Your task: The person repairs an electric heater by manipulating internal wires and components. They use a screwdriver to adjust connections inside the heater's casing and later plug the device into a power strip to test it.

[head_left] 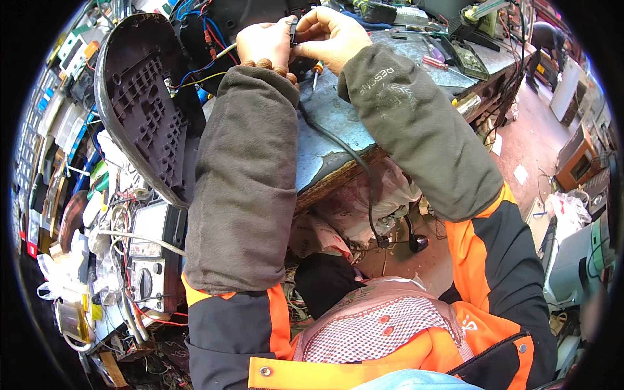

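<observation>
At the far edge of the bench, both my hands are closed around a small dark part [293,31], too small and covered to name exactly. My left hand [263,43] grips it from the left, a string of brown beads at its wrist. Thumb and fingers of my right hand [335,38] pinch it from the other side. Beside my left hand lies a black device [240,14] with red, blue and yellow wires [211,39]. A large curved black plastic cover [123,58] leans to the left. Below my hands is a screwdriver [317,70] with an orange-and-clear handle.
A black cable [338,140] hangs over the edge of the blue-grey workbench [335,120]. Tools and a circuit board [469,62] crowd its right side. An analog multimeter [149,273] stands amid tangled cables at lower left. A person [547,42] is at the far right.
</observation>
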### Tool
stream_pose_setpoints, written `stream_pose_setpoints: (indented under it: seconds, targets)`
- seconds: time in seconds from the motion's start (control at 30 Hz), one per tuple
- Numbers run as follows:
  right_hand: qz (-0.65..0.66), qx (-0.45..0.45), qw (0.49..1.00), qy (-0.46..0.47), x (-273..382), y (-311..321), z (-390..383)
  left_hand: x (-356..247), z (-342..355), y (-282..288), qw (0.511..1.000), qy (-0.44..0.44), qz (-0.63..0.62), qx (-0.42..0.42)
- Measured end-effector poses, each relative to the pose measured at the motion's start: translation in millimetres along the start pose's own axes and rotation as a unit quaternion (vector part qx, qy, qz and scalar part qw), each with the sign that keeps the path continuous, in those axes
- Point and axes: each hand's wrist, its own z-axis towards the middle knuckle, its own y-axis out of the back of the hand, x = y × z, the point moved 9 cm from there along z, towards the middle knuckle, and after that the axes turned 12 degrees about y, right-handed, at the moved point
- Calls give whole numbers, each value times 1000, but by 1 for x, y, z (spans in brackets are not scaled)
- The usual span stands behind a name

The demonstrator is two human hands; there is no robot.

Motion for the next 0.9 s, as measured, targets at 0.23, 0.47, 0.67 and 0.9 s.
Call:
stream_pose_setpoints:
  seconds: [0.23, 0.47, 0.67, 0.9]
  targets:
    - [46, 0, 998, -47, 5, -5, -2, -2, -4, 2, 999, -7, 31, -14]
    - [117, -3, 987, -107, 0, -5, -7, 1, -1, 1, 998, -10, 54, -37]
    - [159, -35, 979, -119, -10, -6, -7, -4, 2, 5, 993, -50, 90, -64]
    - [124, -61, 979, -150, -18, 4, -9, 1, -10, -2, 999, 40, 12, 7]
